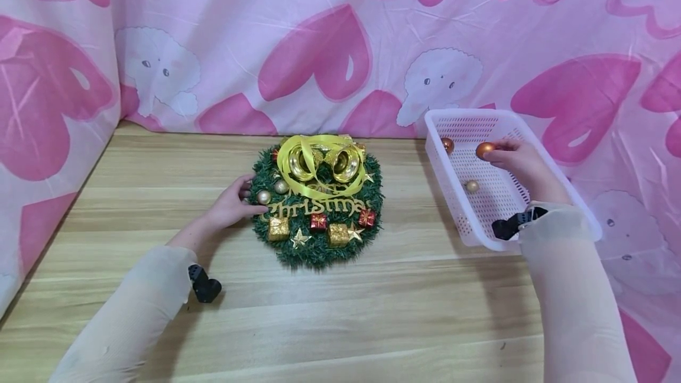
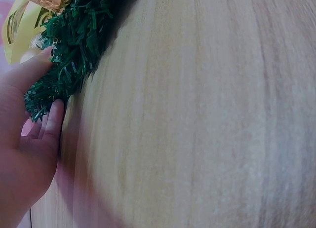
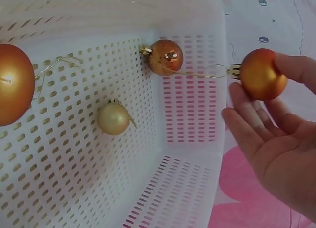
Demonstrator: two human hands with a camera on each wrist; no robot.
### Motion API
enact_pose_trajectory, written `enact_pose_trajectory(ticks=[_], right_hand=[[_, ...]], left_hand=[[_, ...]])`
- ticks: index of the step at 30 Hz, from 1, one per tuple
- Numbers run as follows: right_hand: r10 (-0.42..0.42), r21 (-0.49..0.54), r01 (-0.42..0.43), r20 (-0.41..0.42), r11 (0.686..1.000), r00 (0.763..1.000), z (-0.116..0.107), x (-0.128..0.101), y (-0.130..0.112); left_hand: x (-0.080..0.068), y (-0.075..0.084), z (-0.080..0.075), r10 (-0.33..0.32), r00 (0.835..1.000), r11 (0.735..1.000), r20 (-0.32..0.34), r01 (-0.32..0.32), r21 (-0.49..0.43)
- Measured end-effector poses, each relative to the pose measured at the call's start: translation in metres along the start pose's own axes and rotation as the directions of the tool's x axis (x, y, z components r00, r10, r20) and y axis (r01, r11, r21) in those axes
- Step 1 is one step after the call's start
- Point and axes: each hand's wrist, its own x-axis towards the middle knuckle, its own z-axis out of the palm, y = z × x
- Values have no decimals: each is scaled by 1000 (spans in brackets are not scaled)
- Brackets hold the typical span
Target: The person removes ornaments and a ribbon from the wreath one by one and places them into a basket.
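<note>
Head view first, from the left side of the worktop (image 1: 133,194): my left hand (image 1: 230,205) rests at the left rim of the wreath (image 1: 317,200), which lies flat near the middle of the worktop, closer to the far edge than the near one. My left fingers (image 2: 53,120) are straight and relaxed, close together, their tips touching the green needles without curling round them. In the left wrist view the thumb lies along the wreath's edge and the palm sits just above the wood.

On the wreath I see a yellow ribbon (image 1: 314,155) with two gold bells at the top, gold lettering across the middle, and small gold and red boxes with stars along the lower part.

Further right, by the far right corner of the worktop, stands a white basket (image 1: 463,217), tilted a little. Inside it lie a copper ball (image 3: 165,57) in the far corner and a pale gold ball (image 3: 113,118) on the perforated floor. The right wrist view also shows another orange ball (image 3: 12,85) at its left border.

My right hand (image 1: 524,164) is over the basket, above its right wall. Thumb and forefinger pinch an orange bauble (image 3: 261,74), held clear of the basket; the other right fingers (image 3: 247,124) are spread and straight below it.
</note>
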Motion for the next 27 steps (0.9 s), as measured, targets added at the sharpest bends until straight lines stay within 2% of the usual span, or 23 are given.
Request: enact_pose_trajectory(ticks=[6,18,27], right_hand=[[55,26,-57,72,998,996,2,4,4],[24,30,-26,65,999,998,1,10,11],[82,-41,-79,86,996,993,0,8,10]], left_hand=[[1,1,0,-1,1000,1000,2,1,4],[1,2,1,-2,1000,1000,3,2,7],[-1,1,1,-2,1000,1000,0,2,8]])
